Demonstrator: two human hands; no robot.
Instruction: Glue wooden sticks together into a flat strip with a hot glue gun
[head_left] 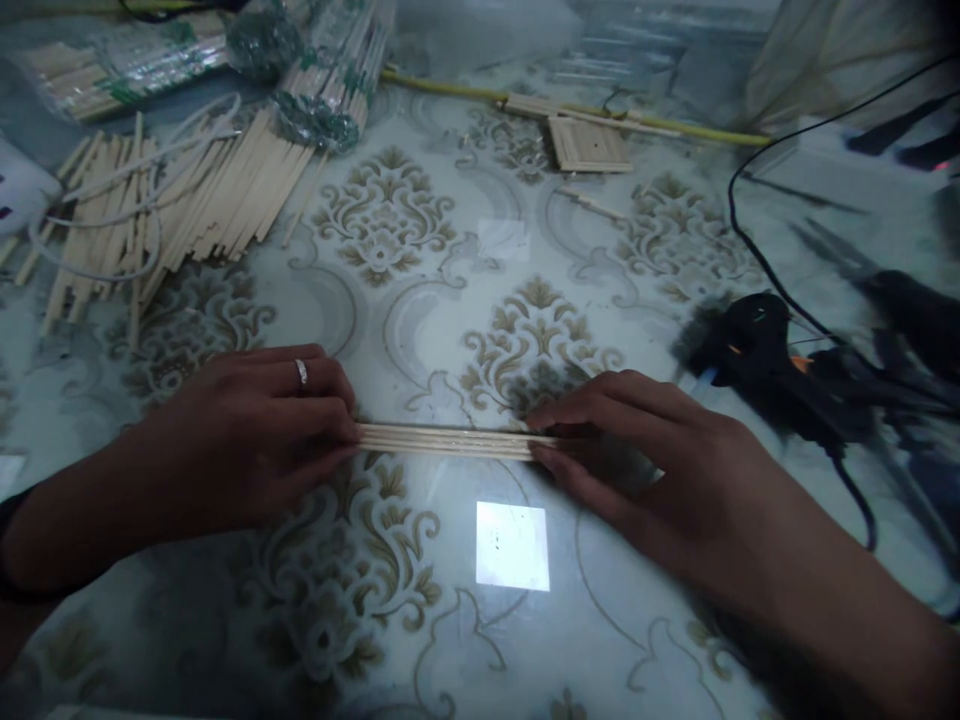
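Note:
A narrow row of several thin wooden sticks (450, 441) lies side by side across the patterned table, running left to right between my hands. My left hand (292, 430), with a ring on one finger, is closed on the row's left end. At the right end, my right hand (637, 440) pinches the sticks between thumb and fingers. A shiny line shows along the middle of the row. Both tips of the row are hidden by my fingers.
Loose wooden sticks (225, 190) and a white cord (97, 270) lie at the back left, near plastic-wrapped stick bundles (330, 70). A small stick panel (590, 145) sits by a yellow rod (442, 88). At right are a black glue gun (780, 370) and pliers (877, 270).

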